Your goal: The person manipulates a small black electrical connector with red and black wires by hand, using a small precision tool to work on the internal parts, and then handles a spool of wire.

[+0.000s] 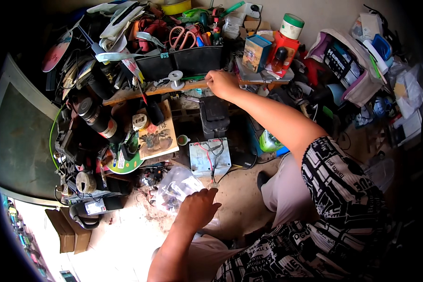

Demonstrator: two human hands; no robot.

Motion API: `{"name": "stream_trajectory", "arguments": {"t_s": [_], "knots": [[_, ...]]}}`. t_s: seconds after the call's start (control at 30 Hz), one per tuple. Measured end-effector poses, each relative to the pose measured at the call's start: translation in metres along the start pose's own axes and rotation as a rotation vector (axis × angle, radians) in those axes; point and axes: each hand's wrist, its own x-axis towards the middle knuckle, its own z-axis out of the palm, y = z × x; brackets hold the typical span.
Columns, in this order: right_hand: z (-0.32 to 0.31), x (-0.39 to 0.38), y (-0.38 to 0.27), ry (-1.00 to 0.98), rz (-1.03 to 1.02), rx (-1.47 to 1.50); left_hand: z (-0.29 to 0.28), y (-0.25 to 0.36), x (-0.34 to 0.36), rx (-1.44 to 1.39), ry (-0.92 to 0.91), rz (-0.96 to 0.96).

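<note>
My right hand (221, 84) reaches up to the wooden shelf (152, 85) with its fingers curled. What it holds, if anything, is hidden. A thin green item (197, 77) lies beside it, left of which stands a white spool (176, 80). Low in the middle, my left hand (197, 207) pinches a small connector (214, 186) at the end of red and dark wires. These run down from a pale metal box (202, 160), behind which sits a black case (214, 117). A clear plastic bag (169, 192) lies under and left of my left hand.
Crowded bins (197, 60) and boxes (256, 51) line the shelf's back. Left are a thermos (98, 122), a book (157, 143) and a large screen (26, 141). A zipped bag (338, 70) and clutter fill the right. My legs (282, 188) show over the floor (239, 197).
</note>
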Motion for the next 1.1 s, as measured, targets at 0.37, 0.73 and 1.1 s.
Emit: {"name": "stream_trajectory", "arguments": {"t_s": [0.37, 0.73, 1.1], "knots": [[0.030, 0.026, 0.006, 0.010, -0.051, -0.159, -0.003, -0.001, -0.022, -0.014, -0.057, -0.055], [0.010, 0.021, 0.005, 0.019, -0.123, -0.026, 0.004, 0.002, -0.022, 0.025, 0.169, 0.047], [-0.114, -0.161, -0.131, -0.546, -0.399, 0.578, -0.028, 0.019, -0.009, -0.384, 0.926, -0.046]]}}
